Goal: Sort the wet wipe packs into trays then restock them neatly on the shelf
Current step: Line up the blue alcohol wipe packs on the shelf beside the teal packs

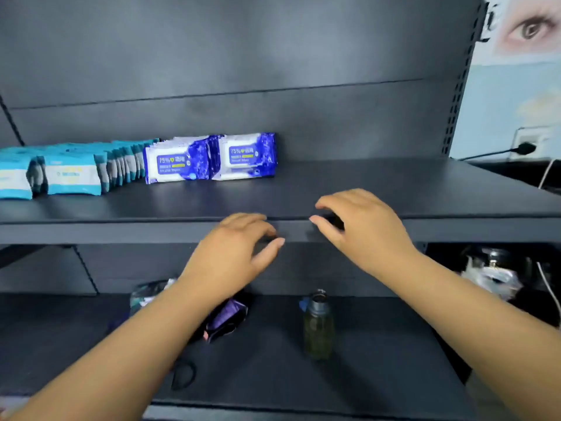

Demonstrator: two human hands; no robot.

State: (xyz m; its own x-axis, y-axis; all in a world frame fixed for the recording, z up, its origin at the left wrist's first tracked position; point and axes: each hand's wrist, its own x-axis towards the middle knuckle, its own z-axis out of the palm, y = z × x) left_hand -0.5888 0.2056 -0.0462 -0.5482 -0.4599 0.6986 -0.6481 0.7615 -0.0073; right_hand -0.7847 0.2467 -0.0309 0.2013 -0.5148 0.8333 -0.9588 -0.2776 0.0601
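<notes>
Wipe packs sat out of reach of both hands. The left hand [239,247] and right hand [361,226] hovered near the front edge of the dark shelf [379,189], fingers loosely curled, holding nothing. Blue packs [212,158] stood upright on the shelf's left, just beside rows of teal packs [73,173]. Below, a bottle [318,325] stood on the lower shelf [379,360].

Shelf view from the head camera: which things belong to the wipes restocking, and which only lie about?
Job:
blue-and-white wet wipe packs
teal-and-white wet wipe packs
dark upper shelf

Lying about:
olive bottle with dark cap
purple pouch
black hair tie
black wall plug
</notes>
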